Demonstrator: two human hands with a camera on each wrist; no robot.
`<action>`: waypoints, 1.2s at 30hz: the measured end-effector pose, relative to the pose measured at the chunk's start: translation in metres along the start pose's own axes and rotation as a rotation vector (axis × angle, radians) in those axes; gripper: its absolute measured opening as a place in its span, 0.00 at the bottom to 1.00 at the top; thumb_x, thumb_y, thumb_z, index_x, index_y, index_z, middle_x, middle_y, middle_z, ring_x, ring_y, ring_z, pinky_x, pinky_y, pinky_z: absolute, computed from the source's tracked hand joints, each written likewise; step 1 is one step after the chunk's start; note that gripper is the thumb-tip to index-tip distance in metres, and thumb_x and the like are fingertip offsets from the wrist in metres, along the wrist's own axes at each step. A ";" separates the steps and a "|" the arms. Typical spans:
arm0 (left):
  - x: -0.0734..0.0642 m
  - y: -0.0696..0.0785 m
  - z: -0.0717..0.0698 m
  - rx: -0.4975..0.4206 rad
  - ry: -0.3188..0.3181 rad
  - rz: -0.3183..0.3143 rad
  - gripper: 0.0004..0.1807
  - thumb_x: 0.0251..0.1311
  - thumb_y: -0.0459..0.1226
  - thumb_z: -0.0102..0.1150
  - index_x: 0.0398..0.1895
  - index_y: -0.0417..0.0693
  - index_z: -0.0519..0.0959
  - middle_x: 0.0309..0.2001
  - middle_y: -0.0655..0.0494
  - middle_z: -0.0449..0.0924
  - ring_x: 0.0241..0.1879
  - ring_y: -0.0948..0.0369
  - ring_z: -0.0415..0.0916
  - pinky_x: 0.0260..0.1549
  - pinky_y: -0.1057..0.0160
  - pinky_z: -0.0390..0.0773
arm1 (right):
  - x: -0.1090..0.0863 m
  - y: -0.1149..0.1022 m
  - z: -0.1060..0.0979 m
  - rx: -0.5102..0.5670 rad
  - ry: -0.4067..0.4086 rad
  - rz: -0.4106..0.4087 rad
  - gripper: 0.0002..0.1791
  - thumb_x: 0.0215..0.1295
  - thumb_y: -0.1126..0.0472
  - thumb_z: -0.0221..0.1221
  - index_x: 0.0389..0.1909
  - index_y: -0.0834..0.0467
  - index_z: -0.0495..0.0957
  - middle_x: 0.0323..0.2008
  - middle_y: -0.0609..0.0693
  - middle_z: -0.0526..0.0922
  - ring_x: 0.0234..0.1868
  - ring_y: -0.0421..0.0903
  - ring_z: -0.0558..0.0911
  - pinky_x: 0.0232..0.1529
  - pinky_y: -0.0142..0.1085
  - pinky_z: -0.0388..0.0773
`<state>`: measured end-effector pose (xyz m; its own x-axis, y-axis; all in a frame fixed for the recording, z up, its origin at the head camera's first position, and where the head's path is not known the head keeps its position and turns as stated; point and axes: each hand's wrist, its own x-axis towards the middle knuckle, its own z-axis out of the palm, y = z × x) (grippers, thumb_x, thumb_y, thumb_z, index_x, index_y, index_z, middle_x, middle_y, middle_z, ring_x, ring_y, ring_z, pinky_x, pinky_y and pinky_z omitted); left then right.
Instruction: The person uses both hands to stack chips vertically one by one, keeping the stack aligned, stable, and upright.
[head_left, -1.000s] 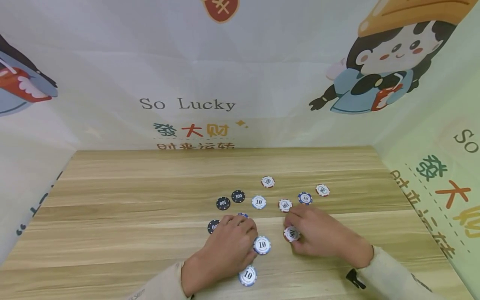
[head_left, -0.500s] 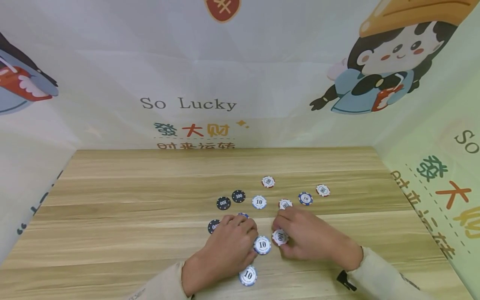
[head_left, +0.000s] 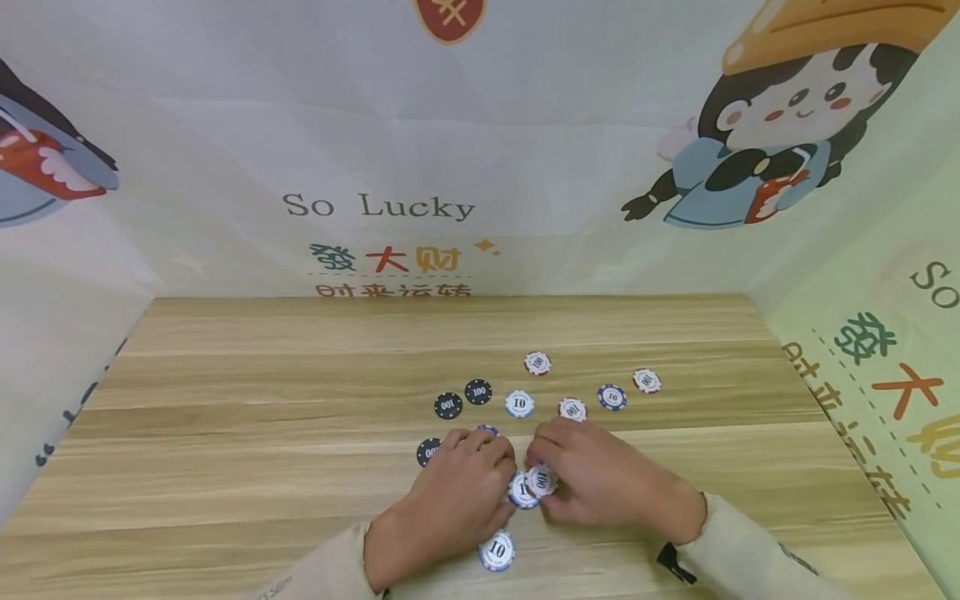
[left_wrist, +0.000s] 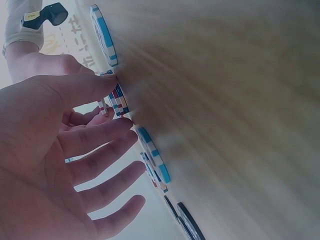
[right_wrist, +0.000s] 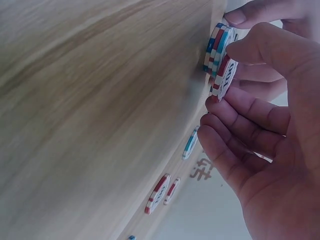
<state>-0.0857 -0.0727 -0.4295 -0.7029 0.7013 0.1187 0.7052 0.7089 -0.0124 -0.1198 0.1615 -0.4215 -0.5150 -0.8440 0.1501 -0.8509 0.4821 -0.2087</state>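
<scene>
Right hand (head_left: pixel 592 473): pinches 1 red-edged chip (head_left: pixel 542 481), off-centre over stack (right_wrist: pixel 215 49). Left hand (head_left: pixel 461 487): grips stack. Risk: early release, chip slips.

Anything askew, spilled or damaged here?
One thing looks askew: the red-edged 100 chip is off-centre over the stack, partly covering its top 10 chip. The right hand pinches it, so that's probably no fault. I see no spill or damage.

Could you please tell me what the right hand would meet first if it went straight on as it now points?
Most likely the chip stack held by the left hand; the 100 chip pinched by the right hand overlaps it in the head view, though whether they touch is unclear.
</scene>
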 end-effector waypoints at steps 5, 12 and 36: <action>-0.001 -0.001 0.001 0.002 0.011 0.001 0.22 0.68 0.54 0.73 0.52 0.48 0.90 0.56 0.55 0.86 0.59 0.53 0.81 0.61 0.49 0.80 | 0.004 -0.002 0.002 0.000 -0.006 -0.003 0.16 0.57 0.56 0.74 0.44 0.58 0.84 0.40 0.43 0.82 0.42 0.40 0.79 0.47 0.34 0.83; -0.004 -0.002 0.000 -0.013 0.012 -0.006 0.21 0.68 0.53 0.73 0.51 0.48 0.90 0.55 0.55 0.86 0.59 0.53 0.81 0.61 0.49 0.80 | 0.008 -0.004 0.006 -0.015 -0.019 -0.015 0.17 0.58 0.54 0.74 0.44 0.57 0.84 0.40 0.43 0.82 0.42 0.41 0.79 0.49 0.36 0.82; -0.005 -0.002 0.000 -0.007 0.015 -0.009 0.21 0.67 0.54 0.74 0.51 0.49 0.90 0.55 0.56 0.86 0.59 0.54 0.80 0.61 0.49 0.79 | 0.012 -0.008 0.010 0.011 -0.025 -0.013 0.15 0.59 0.54 0.74 0.42 0.56 0.84 0.38 0.41 0.81 0.39 0.38 0.77 0.46 0.34 0.80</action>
<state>-0.0840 -0.0778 -0.4302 -0.7077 0.6939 0.1333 0.6996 0.7145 -0.0048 -0.1184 0.1459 -0.4274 -0.5010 -0.8558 0.1291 -0.8563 0.4685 -0.2173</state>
